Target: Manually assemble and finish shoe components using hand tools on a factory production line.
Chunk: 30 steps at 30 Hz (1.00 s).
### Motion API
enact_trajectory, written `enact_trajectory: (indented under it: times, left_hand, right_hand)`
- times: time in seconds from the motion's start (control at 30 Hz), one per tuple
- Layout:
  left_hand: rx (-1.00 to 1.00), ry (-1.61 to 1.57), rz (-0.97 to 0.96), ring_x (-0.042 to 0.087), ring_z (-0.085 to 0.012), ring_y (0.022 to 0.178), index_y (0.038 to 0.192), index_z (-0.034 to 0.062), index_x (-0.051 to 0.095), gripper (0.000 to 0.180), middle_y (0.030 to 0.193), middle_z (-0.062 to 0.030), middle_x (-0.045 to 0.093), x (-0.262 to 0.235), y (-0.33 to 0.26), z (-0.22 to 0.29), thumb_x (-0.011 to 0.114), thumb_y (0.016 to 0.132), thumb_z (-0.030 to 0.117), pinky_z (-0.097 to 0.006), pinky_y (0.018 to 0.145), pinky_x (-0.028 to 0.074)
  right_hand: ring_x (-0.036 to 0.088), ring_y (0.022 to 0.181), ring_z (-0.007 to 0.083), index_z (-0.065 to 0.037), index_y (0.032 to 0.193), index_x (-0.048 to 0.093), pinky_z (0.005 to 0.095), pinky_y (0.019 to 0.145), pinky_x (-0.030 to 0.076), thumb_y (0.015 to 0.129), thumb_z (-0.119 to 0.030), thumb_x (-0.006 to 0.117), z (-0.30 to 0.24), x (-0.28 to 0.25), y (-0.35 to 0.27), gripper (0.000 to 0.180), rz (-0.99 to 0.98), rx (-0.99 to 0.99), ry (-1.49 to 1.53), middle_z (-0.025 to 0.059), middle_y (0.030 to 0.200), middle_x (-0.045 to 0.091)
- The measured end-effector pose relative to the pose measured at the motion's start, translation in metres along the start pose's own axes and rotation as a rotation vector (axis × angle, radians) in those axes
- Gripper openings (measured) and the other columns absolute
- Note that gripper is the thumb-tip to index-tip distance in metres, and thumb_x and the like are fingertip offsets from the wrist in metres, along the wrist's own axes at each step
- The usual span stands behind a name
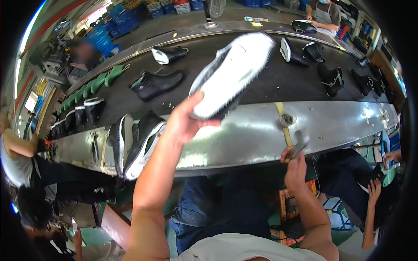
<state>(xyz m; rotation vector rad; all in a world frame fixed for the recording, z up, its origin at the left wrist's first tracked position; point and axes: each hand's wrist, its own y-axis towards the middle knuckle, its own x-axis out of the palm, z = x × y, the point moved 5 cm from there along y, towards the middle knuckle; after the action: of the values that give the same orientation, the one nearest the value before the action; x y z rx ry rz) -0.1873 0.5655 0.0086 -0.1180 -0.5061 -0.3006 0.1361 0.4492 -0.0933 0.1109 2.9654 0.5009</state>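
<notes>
My left hand point(187, 119) grips a shoe upper point(237, 71) by one end, thumb on its white underside. The piece is raised above the bench and tilted, with its white bottom toward me and dark material along the lower edge. In my closed right hand point(296, 172) is a grey metal hand tool point(300, 143), held over the front of the metal ledge; motion blur hides its exact kind. A small round pot point(286, 119) of dark bits sits on the ledge beyond that tool. Left of my left forearm, two black-and-white shoe uppers point(141, 141) lean on the ledge.
The dark conveyor belt point(257, 89) behind the metal ledge point(226, 145) carries black boots point(156, 85) and green shoe lasts point(99, 82). Co-workers sit close on both sides, and another person point(324, 19) works across the belt. Blue crates point(124, 19) stand at the back.
</notes>
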Motion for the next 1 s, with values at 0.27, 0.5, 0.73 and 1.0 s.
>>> enact_trajectory:
  times: [0.27,0.5,0.73,1.0]
  left_hand:
    - [-0.301,0.065,-0.106,0.06,-0.0197,0.116,0.138,-0.003,0.054,0.061,0.127,-0.0127,0.064,-0.013,-0.231,-0.118,0.069,0.095,0.037,-0.032,0.1,0.046]
    - [-0.164,0.077,0.169,0.06,-0.0185,0.109,0.128,0.0009,0.06,0.058,0.118,-0.0096,0.064,-0.072,-0.261,-0.162,0.064,0.097,0.05,-0.034,0.096,0.048]
    - [0.17,-0.335,0.32,0.054,-0.0253,0.129,0.158,0.0111,0.025,0.076,0.14,-0.0108,0.054,-0.043,-0.261,-0.202,0.066,0.097,0.033,-0.042,0.107,0.047]
    - [0.23,0.11,0.154,0.048,-0.0266,0.132,0.151,0.0109,0.038,0.077,0.146,-0.0148,0.046,-0.055,-0.231,-0.185,0.079,0.086,0.022,-0.041,0.11,0.04]
  right_hand:
    - [0.069,0.103,0.0323,-0.008,0.147,0.048,0.0509,0.069,0.055,0.088,-0.087,0.036,-0.031,0.031,-0.125,0.099,-0.027,1.341,0.992,0.0128,0.132,0.066]
    - [0.066,0.107,0.0202,0.003,0.142,0.048,0.0403,0.085,0.057,0.074,-0.032,0.083,-0.01,0.048,-0.211,0.083,-0.74,1.001,0.745,0.0117,0.118,0.066]
    - [0.056,0.119,0.0168,0.001,0.144,0.044,0.0325,0.105,0.044,0.071,-0.016,0.087,-0.005,0.087,-0.215,0.086,-0.844,0.724,0.471,0.0071,0.129,0.059]
    - [0.066,0.092,0.0184,0.002,0.125,0.056,0.0331,0.086,0.054,0.079,-0.021,0.084,0.04,0.088,-0.222,0.059,-0.775,0.665,-0.198,0.0092,0.106,0.068]
